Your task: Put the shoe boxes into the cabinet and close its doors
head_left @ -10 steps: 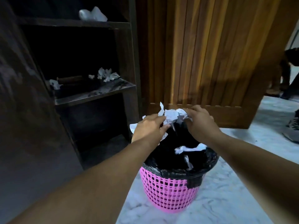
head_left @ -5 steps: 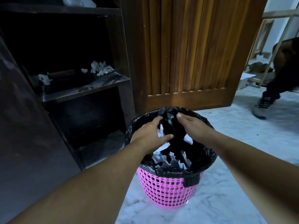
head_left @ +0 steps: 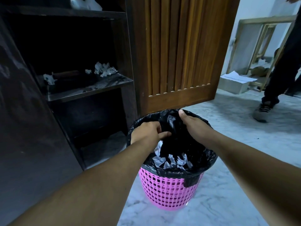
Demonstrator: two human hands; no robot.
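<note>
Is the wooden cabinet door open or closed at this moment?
Open. The slatted wooden door is swung out from the dark cabinet, leaving the shelves with crumpled paper in plain view.

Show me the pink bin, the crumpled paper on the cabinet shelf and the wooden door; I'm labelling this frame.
pink bin (head_left: 169,190), head view, on its lattice wall.
crumpled paper (head_left: 104,71), head view, middle of the pile.
wooden door (head_left: 179,98), head view, on its bottom rail.
</note>
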